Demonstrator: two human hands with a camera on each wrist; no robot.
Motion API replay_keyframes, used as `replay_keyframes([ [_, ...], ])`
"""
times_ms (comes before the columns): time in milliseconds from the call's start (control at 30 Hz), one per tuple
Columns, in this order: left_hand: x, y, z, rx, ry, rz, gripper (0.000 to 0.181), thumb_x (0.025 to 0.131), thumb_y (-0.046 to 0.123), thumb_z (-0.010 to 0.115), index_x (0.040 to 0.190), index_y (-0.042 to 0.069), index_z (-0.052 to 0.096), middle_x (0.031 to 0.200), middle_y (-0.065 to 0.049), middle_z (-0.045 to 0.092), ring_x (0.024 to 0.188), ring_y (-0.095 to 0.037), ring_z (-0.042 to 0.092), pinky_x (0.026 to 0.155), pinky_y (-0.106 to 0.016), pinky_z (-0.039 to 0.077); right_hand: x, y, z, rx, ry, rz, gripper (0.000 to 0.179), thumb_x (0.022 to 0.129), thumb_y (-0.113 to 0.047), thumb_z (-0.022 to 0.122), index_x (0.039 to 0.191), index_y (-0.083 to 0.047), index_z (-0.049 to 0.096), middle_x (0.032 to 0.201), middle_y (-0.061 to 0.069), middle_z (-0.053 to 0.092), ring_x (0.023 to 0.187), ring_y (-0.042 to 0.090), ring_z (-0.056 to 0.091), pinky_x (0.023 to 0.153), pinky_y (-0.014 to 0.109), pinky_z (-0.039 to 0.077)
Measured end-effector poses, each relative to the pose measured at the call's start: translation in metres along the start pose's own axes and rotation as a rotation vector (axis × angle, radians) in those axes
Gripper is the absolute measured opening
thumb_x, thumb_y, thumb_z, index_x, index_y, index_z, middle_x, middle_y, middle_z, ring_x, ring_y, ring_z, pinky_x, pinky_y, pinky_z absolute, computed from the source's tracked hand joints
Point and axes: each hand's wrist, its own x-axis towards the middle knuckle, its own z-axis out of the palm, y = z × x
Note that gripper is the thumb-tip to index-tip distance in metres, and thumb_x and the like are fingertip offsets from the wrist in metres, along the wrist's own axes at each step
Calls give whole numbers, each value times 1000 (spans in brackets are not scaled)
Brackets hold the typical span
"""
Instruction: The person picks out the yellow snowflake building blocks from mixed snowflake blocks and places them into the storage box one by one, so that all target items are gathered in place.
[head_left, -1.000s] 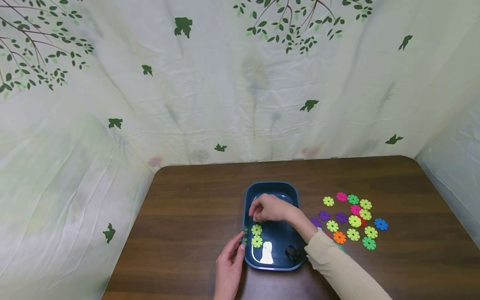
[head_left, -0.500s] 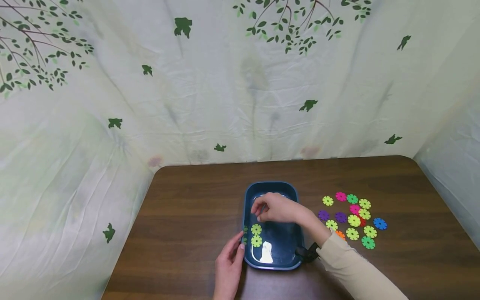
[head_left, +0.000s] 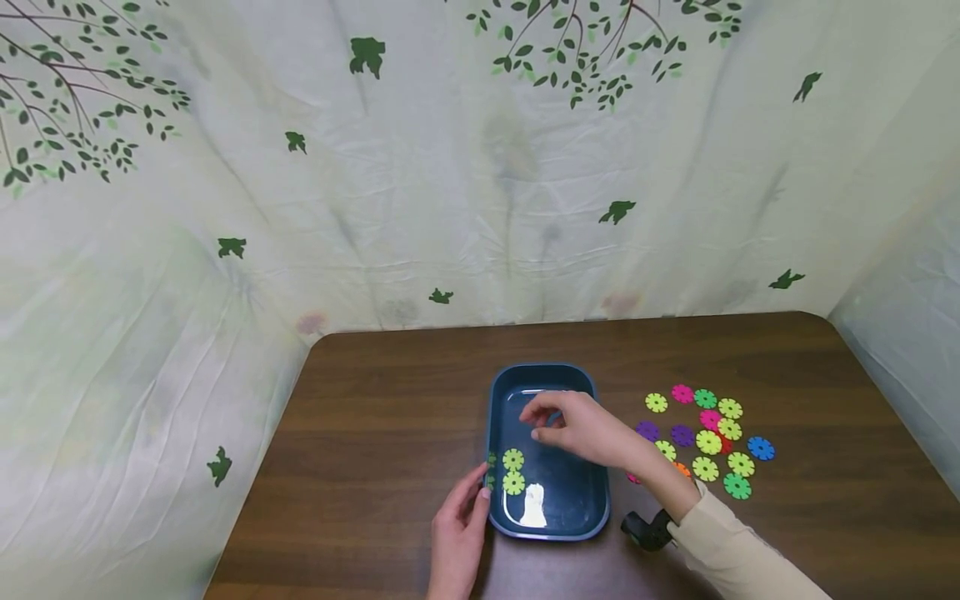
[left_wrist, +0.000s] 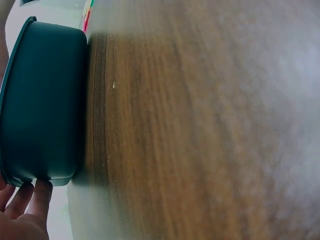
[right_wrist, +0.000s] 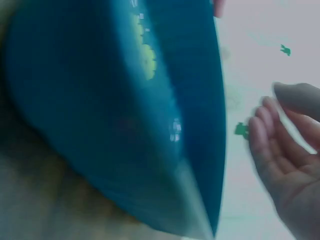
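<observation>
A glossy, dark-blue tray (head_left: 566,500) with rounded corners sat on a brown table (head_left: 390,400), two yellow-green flower-shaped discs (head_left: 513,482) inside near its left wall. The left hand (head_left: 459,529), fingers extended, touched its outside; the right hand (head_left: 579,423) hung above, thumb and bent fingers apart.

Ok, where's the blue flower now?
In the head view, the blue flower lies on the table right of the tray, just up and right of the rightmost yellow flower.

White glare on tray (head_left: 566,479), blurry right-wrist view
</observation>
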Motion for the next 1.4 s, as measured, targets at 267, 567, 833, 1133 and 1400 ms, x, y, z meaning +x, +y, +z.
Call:
replay_keyframes([
  [267,-2,-1,1,-28,5,49,32,95,5,63,125,16,67,127,-5,64,115,-21,61,95,-30,51,-22,9,7,33,125,-27,23,92,-21,71,115,-25,67,105,-15,65,90,8,59,79,29,55],
  [567,-1,-2,1,-13,15,59,33,95,3,63,125,14,67,126,-5,64,116,-22,61,96,-31,51,-45,21,8,42,233,3,28,89,-15,74,115,-23,67,108,-7,66,89,12,61,75,30,57],
  [833,-2,0,1,-16,21,61,32,95,6,64,125,15,68,126,-4,65,114,-21,62,94,-28,51,-66,31,8,36,348,6,31,85,-7,77,110,-23,69,105,-7,66,86,8,61,76,29,58],
  [1133,-1,-1,1,-9,19,55,32,95,8,65,126,16,67,127,-4,64,115,-21,61,94,-34,52,-87,48,2,10,393,8,32,82,-1,78,110,-14,70,103,0,68,85,10,63,75,29,59],
  [1400,0,-2,1,-4,12,33,32,96,9,64,127,16,66,129,-5,63,117,-24,60,96,-37,51,-104,68,0,-28,423,15,33,80,2,79,109,-11,70,98,0,68,83,9,63,73,29,59],
])
